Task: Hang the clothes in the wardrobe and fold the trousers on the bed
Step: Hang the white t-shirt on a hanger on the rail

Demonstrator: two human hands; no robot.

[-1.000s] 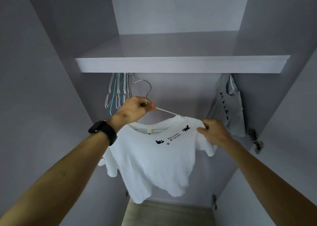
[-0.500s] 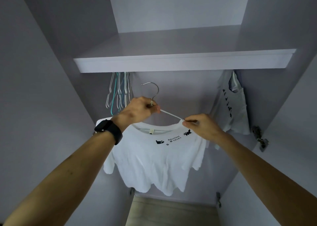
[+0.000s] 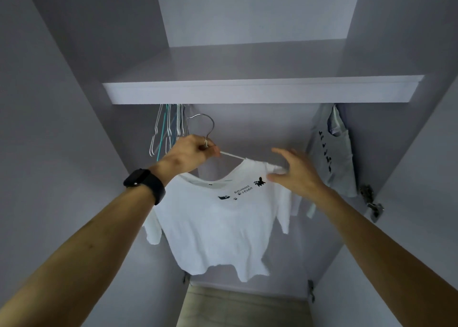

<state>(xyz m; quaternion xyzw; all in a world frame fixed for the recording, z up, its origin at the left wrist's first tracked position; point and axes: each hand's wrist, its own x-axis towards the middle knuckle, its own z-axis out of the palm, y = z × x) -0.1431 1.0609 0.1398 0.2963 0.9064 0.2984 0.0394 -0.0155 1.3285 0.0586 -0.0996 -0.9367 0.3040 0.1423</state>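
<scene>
Hook orientation governs the coming move: the curved metal hook (image 3: 207, 122) of the thin white hanger (image 3: 231, 155) stands upright just above the left hand (image 3: 192, 153), with its open side facing left toward the bundle of empty white and teal wire hangers (image 3: 166, 130). The left fingers (image 3: 210, 150) are curled round the hanger neck at the base of the hook and carry the load. The hook top lies just below the front edge of the pale grey wardrobe shelf (image 3: 247, 91). The rail is hidden behind that edge, so the judged path is up and inward. The hanger's long axis runs roughly along the shelf front edge, tilted, with the right end lower. The white short-sleeved cotton T-shirt (image 3: 218, 227) hangs from it in the middle of the wardrobe opening, between the empty hangers and a grey garment (image 3: 332, 163) hung at the right wall. The right hand (image 3: 295, 175) is at the T-shirt's right shoulder with its fingers (image 3: 282, 153) spread and straight, gripping nothing; contact with the fabric cannot be confirmed. The left hand is the one placed to seat the hook. The T-shirt chest carries small black animal figures and two short lines of black lettering, too small and tilted to read reliably. The grey garment shows a column of black marks, also unreadable.
</scene>
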